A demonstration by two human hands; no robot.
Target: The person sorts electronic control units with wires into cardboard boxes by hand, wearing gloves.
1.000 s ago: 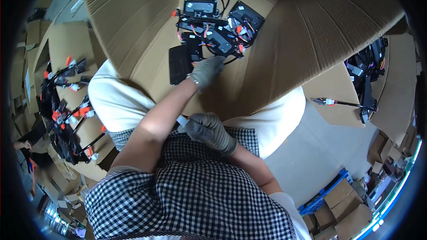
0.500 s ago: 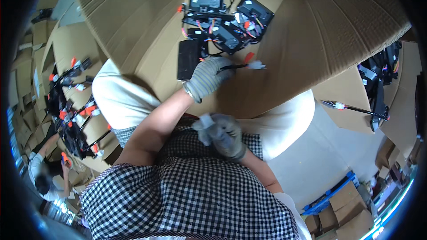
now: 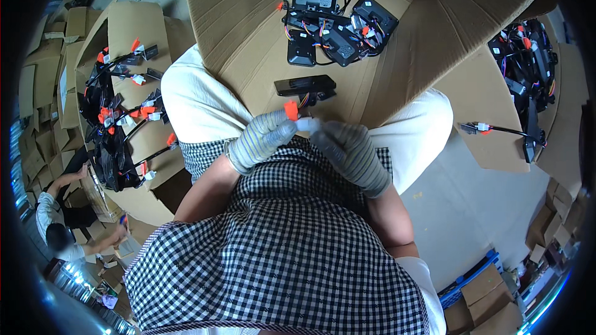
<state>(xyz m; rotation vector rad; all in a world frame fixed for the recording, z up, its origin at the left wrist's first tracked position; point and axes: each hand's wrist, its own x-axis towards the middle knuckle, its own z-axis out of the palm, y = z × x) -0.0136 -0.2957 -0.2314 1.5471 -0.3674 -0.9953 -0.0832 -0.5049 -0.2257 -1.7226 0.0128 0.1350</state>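
Note:
In front of my lap, both gloved hands meet at a white plug connector [image 3: 305,125] with an orange piece [image 3: 291,110] beside it. My left hand [image 3: 264,139] pinches its left side. My right hand [image 3: 351,152] closes on its right side; the fingertips hide how the parts sit together. Just beyond, a flat black device [image 3: 304,85] with coloured wires lies on the cardboard, and its cable appears to run toward my hands. Farther off, several black devices [image 3: 341,44] with wires and orange and white connectors lie in a heap.
Tall cardboard walls [image 3: 248,12] rise around the heap. At the left, a carton [image 3: 139,31] bears more wired parts with orange connectors. Another carton [image 3: 490,111] at the right holds black devices. A blue pallet [image 3: 465,279] lies at the lower right. A person [image 3: 59,223] works at the far left.
My left hand has drawn back from the heap, bringing the connector toward me. My right hand has come up to meet it. The black device has turned and now lies crosswise. The view has shifted.

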